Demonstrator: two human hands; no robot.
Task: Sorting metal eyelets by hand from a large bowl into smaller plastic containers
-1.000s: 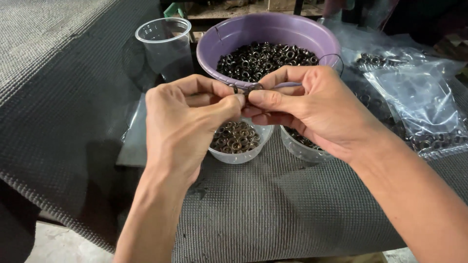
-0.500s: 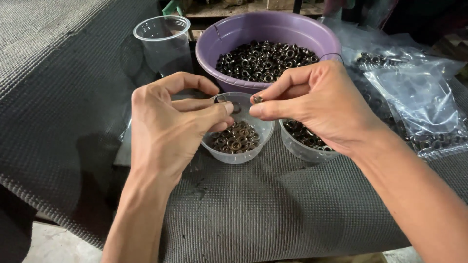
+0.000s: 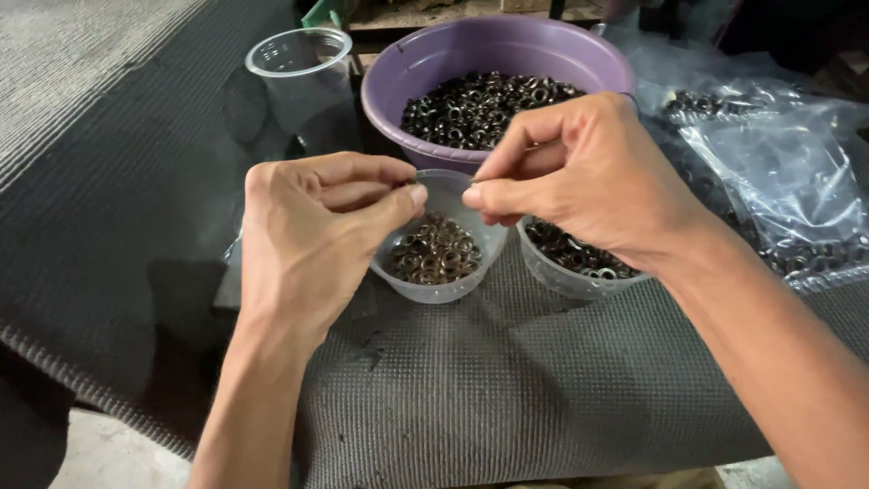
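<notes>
Two hands are held over a small clear plastic cup (image 3: pixel 437 249) that is about half filled with little brass-coloured metal rings. The left hand (image 3: pixel 312 237) is pinched shut, thumb against forefinger; something tiny seems to be held at the fingertips, but what it is can't really be made out. The right hand (image 3: pixel 593 177) is pinched too, thumb and forefinger closed just above the cup's far rim, and again the piece between them can't be told for sure. Fingertips of both hands are near each other but apart.

A second clear plastic cup (image 3: pixel 570 267) of darker rings is tucked under the right hand, touching the first cup. Behind both, a round purple plastic basin (image 3: pixel 403 77) is heaped with the same sort of dark rings. An empty clear plastic tumbler (image 3: pixel 299 77) is stood to the left of the basin, and clear plastic bags of rings (image 3: pixel 778 172) are piled at the right. Everything is laid on a grey ribbed mat (image 3: pixel 507 389).

Handling-wise, the rings would be judged light, stiff and pretty slippery, easily dropped, so a fingertip pinch across the rim is probably the best hold.

Compared with half a second ago, the hands have been drawn a bit closer together and lowered slightly toward the cup; a second ago they were touching, higher up in front of the basin. The cups and basin haven't been shifted.
</notes>
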